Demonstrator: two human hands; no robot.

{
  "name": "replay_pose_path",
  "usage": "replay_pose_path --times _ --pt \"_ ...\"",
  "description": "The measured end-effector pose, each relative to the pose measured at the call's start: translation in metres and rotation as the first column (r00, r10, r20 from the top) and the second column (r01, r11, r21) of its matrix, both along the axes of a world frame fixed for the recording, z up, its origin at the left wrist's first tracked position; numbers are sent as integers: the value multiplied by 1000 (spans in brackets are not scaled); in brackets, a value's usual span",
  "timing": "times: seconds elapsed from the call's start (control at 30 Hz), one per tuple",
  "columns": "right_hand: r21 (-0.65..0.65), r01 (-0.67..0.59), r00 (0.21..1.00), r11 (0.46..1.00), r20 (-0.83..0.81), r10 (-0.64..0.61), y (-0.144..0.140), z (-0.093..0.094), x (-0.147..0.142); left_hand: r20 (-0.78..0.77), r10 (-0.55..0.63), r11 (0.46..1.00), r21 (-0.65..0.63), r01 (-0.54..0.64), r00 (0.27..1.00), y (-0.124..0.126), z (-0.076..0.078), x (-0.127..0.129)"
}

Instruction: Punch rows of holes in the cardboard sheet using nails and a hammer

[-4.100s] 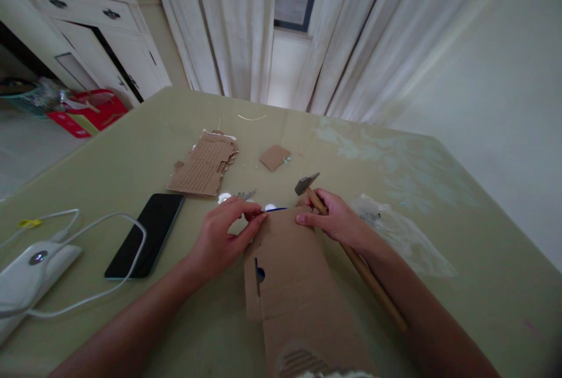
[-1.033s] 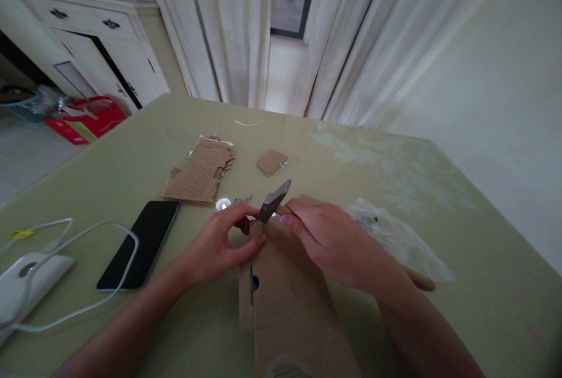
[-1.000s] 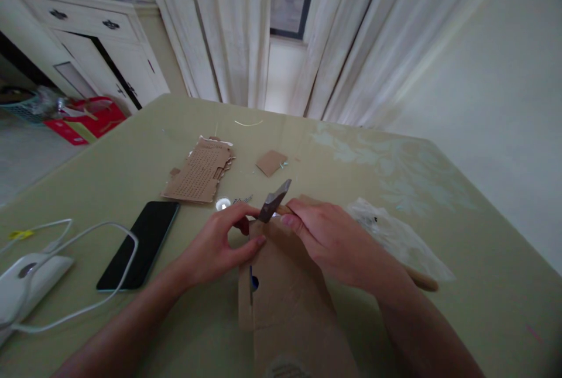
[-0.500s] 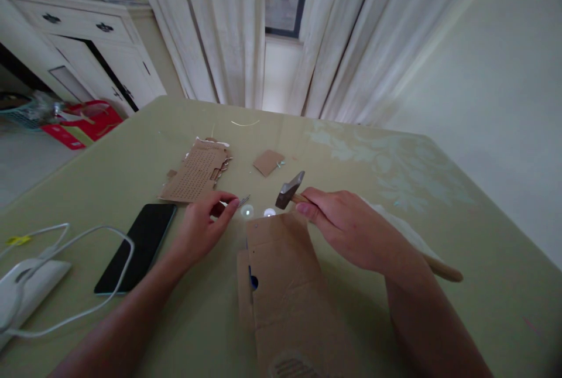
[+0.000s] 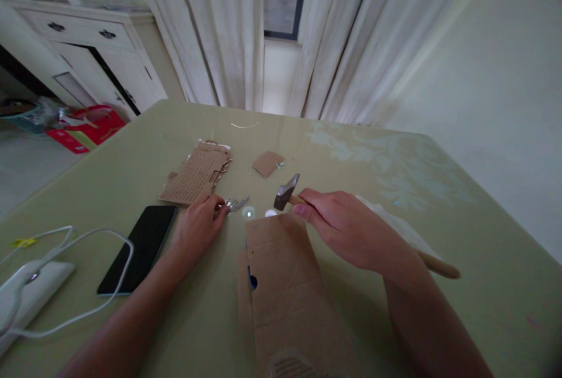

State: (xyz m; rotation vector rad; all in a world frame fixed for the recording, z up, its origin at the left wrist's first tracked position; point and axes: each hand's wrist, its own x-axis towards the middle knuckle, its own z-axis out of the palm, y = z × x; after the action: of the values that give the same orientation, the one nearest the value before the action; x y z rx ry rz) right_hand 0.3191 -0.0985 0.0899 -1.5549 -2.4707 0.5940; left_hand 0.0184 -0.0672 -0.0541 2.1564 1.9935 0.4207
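My right hand (image 5: pixel 338 223) grips a hammer (image 5: pixel 287 192) by its wooden handle, with the metal head held above the far end of a brown cardboard box (image 5: pixel 290 278). A small nail head shows in the box's top near its far left corner. Several thin metal nails (image 5: pixel 238 205) lie on the table left of the box. At their near-left ends, my left hand (image 5: pixel 202 220) has its thumb and fingers pinched together. A glint of metal shows at those fingertips, apparently a nail, mostly hidden.
A black phone (image 5: pixel 139 249) and a white power strip (image 5: pixel 35 293) with a looping cable lie at the left. Torn cardboard (image 5: pixel 197 173) and a small cardboard square (image 5: pixel 267 163) are farther back. A second wooden handle (image 5: pixel 441 265) and a whitish sheet (image 5: pixel 395 223) lie beyond my right forearm.
My left hand has shifted slightly left and toward me, uncovering more of the nails. The hammer has stayed nearly in place above the box's far end.
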Motion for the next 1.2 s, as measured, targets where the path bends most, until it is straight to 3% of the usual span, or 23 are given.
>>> replay_pose_path --times 0.27,0.43,0.5,0.6,0.67,0.73,0.83,0.9,1.0,1.2 --pt "18 -17 1000 1000 19 17 0 -1 -2 62 -8 998 63 4 998 0 -2 0" --pt "28 -20 999 999 39 19 1 -1 0 301 32 988 136 -77 953 -1 7 5" --pt "28 -24 999 999 46 23 0 -1 2 519 21 992 97 -83 855 -2 15 10" --pt "22 -43 997 999 71 42 0 -1 4 817 16 997 29 -69 577 -4 34 23" --pt "21 -55 996 998 78 53 0 -2 5 901 7 997 27 -72 434 -7 49 34" --pt "21 -59 995 998 82 57 0 -3 6 925 -26 998 42 -36 378 -13 60 46" --pt "11 -61 994 998 95 60 0 -5 7 915 -80 996 89 -5 396 -23 63 55" --pt "-4 -65 992 998 105 65 0 -5 7 876 -110 991 133 -18 469 -28 57 54" --pt "-22 -82 988 996 128 84 0 -4 6 799 -180 982 179 59 574 -30 47 44" --pt "-37 -84 986 996 139 88 2 -5 6 772 -205 977 127 170 602 -27 42 35"
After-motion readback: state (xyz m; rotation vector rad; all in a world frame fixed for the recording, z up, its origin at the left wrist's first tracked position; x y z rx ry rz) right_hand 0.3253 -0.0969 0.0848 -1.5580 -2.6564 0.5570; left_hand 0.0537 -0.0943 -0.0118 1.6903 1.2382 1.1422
